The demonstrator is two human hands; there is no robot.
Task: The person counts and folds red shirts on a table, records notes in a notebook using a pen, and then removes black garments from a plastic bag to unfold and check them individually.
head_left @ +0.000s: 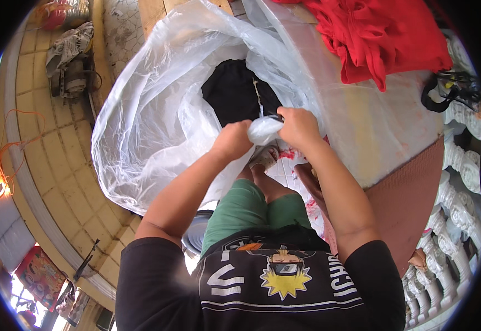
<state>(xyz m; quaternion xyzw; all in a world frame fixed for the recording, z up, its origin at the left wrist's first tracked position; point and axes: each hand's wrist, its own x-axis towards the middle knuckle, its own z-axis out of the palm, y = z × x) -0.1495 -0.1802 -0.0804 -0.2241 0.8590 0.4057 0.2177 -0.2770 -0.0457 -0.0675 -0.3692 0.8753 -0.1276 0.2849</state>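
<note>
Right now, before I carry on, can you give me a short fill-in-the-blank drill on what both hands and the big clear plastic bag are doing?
1. Both the left hand and the right hand grip a bunched part of the large clear plastic bag, twisted between ____ hands.
2. Inside the bag lies a garment coloured ____.
3. The pile of cloth on the pale table is coloured ____.

Missing words: both; black; red
</note>
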